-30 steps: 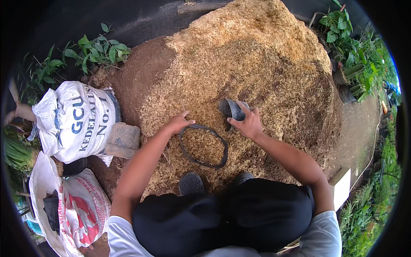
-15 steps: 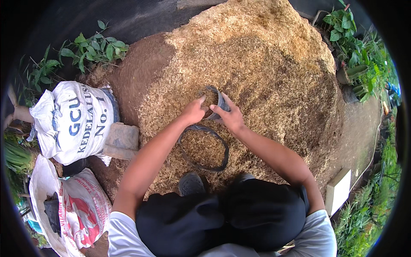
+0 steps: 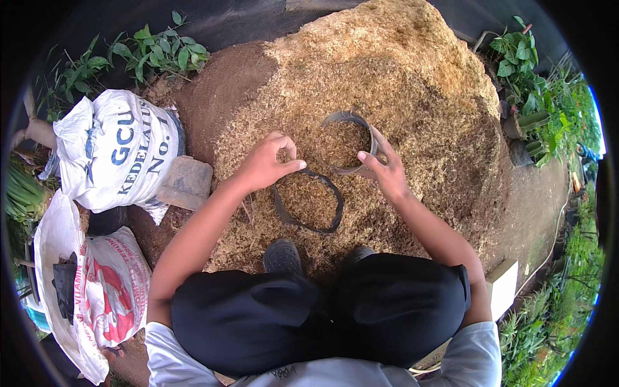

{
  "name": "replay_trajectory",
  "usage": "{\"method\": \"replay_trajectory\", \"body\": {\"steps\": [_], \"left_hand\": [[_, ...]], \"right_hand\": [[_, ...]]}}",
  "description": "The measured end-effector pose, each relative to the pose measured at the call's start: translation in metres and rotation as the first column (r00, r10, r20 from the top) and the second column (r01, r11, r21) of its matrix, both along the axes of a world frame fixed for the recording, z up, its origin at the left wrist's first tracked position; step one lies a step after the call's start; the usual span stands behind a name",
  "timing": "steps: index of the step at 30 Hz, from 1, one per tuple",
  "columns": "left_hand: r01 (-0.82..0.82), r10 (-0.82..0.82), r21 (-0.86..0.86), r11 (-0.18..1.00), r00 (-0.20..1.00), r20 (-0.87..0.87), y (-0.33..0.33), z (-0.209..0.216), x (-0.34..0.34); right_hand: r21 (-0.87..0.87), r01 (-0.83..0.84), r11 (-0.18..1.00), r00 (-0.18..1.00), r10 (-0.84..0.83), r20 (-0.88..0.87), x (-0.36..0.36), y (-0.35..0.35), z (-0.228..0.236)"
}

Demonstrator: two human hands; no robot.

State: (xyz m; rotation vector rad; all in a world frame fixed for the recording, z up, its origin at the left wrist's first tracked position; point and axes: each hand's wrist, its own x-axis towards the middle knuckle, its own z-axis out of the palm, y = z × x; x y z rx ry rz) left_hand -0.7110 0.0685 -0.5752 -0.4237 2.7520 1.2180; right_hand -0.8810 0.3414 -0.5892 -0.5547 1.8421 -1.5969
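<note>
My right hand (image 3: 385,169) grips the right side of a black plastic planting bag (image 3: 372,143), thumb outside near its front rim. The bag's mouth is wide and round, with wood shavings showing inside it. Closer to my feet lies a second black plastic bag (image 3: 336,216), its rim forming a rough ring around more shavings. My left hand (image 3: 267,161) hovers at that rim's far left edge, thumb and curled fingers brought together. Whether it pinches the rim or some small bit is hidden.
A big heap of pale shavings (image 3: 387,58) rises ahead. To my left stand a full white sack (image 3: 138,148), a grey-brown block-like object (image 3: 185,183) and an open red-and-white sack (image 3: 116,284). Leafy plants (image 3: 158,55) edge the heap; a white board (image 3: 503,290) is at right.
My left hand has left the upper bag and drawn back to the left. My right hand has shifted right with that bag, whose mouth now faces up, opened round.
</note>
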Motion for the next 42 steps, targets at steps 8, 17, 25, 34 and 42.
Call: {"method": "replay_trajectory", "body": {"steps": [8, 17, 25, 34, 42], "left_hand": [[0.005, 0.097, -0.184, 0.983, 0.836, 0.54, 0.069, 0.026, 0.043], [-0.239, 0.131, 0.197, 0.951, 0.887, 0.442, 0.065, 0.015, 0.071], [-0.185, 0.09, 0.251, 0.95, 0.933, 0.348, 0.056, 0.015, 0.084], [-0.164, 0.063, 0.264, 0.951, 0.933, 0.353, 0.052, 0.005, 0.08], [-0.193, 0.097, 0.191, 0.962, 0.9, 0.424, 0.065, 0.01, 0.075]], "right_hand": [[0.358, -0.049, 0.932, 0.705, 0.286, -0.648, 0.039, 0.013, 0.036], [0.246, -0.241, 0.939, 0.417, 0.329, -0.848, 0.071, -0.001, 0.044], [0.241, -0.286, 0.928, 0.376, 0.34, -0.862, 0.073, -0.003, 0.049], [0.197, -0.254, 0.947, 0.406, 0.289, -0.867, 0.075, -0.005, 0.053], [0.254, -0.281, 0.925, 0.378, 0.35, -0.857, 0.073, -0.004, 0.057]]}}
